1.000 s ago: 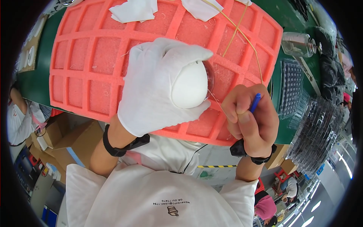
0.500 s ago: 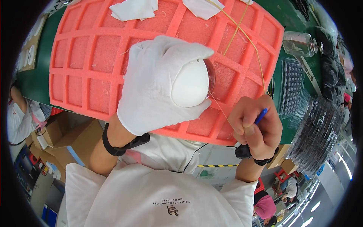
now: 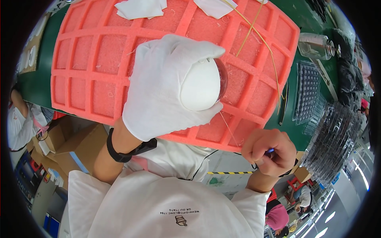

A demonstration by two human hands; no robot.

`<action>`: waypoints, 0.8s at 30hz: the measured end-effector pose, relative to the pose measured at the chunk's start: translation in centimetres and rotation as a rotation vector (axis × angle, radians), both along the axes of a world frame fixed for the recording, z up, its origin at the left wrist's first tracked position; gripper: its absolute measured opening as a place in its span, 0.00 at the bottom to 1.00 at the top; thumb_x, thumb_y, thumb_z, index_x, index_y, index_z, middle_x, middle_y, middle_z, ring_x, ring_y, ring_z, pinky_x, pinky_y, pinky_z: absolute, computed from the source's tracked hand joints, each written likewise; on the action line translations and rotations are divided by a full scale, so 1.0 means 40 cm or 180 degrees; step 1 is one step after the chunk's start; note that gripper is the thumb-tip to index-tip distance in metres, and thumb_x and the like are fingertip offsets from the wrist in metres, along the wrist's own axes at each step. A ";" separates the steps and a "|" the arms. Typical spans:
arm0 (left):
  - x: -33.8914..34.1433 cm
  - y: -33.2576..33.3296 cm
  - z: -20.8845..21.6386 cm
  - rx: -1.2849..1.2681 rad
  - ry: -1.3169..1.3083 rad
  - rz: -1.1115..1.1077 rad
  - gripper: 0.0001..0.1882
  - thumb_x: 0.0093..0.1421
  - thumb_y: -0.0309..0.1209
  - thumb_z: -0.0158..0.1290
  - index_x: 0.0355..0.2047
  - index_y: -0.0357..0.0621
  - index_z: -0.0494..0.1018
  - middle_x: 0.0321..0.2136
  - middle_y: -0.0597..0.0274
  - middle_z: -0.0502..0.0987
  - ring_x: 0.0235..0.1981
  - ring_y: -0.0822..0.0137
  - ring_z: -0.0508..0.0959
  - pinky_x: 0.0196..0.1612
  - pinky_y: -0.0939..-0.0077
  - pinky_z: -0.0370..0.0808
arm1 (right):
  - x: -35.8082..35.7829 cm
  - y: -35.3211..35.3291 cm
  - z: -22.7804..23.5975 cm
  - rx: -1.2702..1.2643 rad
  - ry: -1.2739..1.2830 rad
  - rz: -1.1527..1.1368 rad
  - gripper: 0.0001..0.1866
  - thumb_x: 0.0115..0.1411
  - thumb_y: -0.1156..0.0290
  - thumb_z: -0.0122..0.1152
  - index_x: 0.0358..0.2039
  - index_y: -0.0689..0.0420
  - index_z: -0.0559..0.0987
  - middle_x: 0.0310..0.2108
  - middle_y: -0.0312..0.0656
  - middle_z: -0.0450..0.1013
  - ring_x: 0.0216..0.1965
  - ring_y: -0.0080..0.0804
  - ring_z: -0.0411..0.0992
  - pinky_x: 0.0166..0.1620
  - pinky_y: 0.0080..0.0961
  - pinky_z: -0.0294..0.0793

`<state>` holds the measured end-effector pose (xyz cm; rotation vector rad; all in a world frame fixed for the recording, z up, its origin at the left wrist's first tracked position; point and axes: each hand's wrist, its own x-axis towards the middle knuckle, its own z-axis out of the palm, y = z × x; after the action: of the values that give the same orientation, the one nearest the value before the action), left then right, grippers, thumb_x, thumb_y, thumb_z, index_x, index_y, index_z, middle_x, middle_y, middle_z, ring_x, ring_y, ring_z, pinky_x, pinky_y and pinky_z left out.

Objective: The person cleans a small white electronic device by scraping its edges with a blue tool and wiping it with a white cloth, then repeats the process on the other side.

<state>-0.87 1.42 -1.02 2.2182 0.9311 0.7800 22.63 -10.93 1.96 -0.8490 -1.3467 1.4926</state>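
My left hand [image 3: 156,89], in a white glove, is closed round a smooth white dome-shaped piece [image 3: 199,86] with a clear rounded edge on its right. A fine thread or wire [image 3: 228,126] runs from beside this piece down toward my right hand [image 3: 270,152]. That hand is bare and its fingers are curled closed on a slim blue pen-like tool [image 3: 271,150], of which only a small bit shows. Beneath the left hand lies a pink foam tray [image 3: 115,75] divided into square pockets.
White cloth pieces [image 3: 141,8] and thin yellow strands [image 3: 265,41] lie on the foam. To the right on the green table are a glass jar [image 3: 313,45], tweezers [image 3: 284,104], a clear plastic tray [image 3: 306,91] and a stack of dark trays [image 3: 333,141]. Cardboard boxes [image 3: 79,148] stand below left.
My right hand has moved down toward me, away from the foam tray, and the blue tool is now mostly hidden in it. My left hand stays almost in place with the white piece.
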 end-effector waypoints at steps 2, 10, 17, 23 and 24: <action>-0.001 0.000 0.003 -0.0001 0.0027 -0.0019 0.42 0.31 0.30 0.75 0.52 0.51 0.74 0.45 0.64 0.76 0.46 0.60 0.75 0.51 0.64 0.66 | 0.009 -0.003 0.000 -0.0005 0.0034 0.0148 0.04 0.59 0.82 0.56 0.31 0.65 0.70 0.21 0.44 0.69 0.21 0.29 0.68 0.22 0.23 0.66; 0.002 -0.001 -0.025 0.0314 -0.0481 -0.0273 0.42 0.31 0.27 0.75 0.52 0.48 0.75 0.54 0.57 0.74 0.52 0.54 0.74 0.56 0.60 0.68 | -0.020 0.030 0.070 -0.1251 -0.1522 -0.0327 0.09 0.66 0.80 0.49 0.46 0.67 0.72 0.31 0.38 0.72 0.27 0.20 0.65 0.31 0.19 0.66; -0.013 0.000 0.018 0.0077 0.0122 -0.0275 0.40 0.35 0.35 0.74 0.53 0.51 0.76 0.52 0.60 0.75 0.52 0.55 0.74 0.56 0.60 0.66 | -0.033 0.095 0.032 -0.0209 -0.1366 0.0301 0.11 0.61 0.78 0.63 0.44 0.66 0.80 0.31 0.44 0.77 0.31 0.34 0.73 0.37 0.26 0.72; -0.005 -0.009 0.003 -0.0197 -0.0100 -0.0059 0.45 0.34 0.35 0.76 0.58 0.50 0.72 0.53 0.60 0.74 0.53 0.55 0.72 0.56 0.59 0.67 | -0.053 0.128 0.026 0.0385 -0.1415 -0.0820 0.07 0.60 0.83 0.58 0.38 0.70 0.80 0.44 0.52 0.76 0.38 0.32 0.74 0.41 0.26 0.74; -0.009 -0.007 -0.002 -0.0175 -0.0234 -0.0103 0.47 0.33 0.31 0.77 0.59 0.47 0.71 0.55 0.57 0.73 0.54 0.52 0.72 0.57 0.60 0.69 | -0.058 0.132 0.023 0.0384 -0.1414 -0.0823 0.07 0.60 0.83 0.58 0.38 0.70 0.80 0.44 0.52 0.76 0.38 0.32 0.74 0.41 0.26 0.74</action>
<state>-1.25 1.13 -1.09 2.1373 0.8686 0.8060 20.31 -5.67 2.90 -1.2735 -1.5564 1.0471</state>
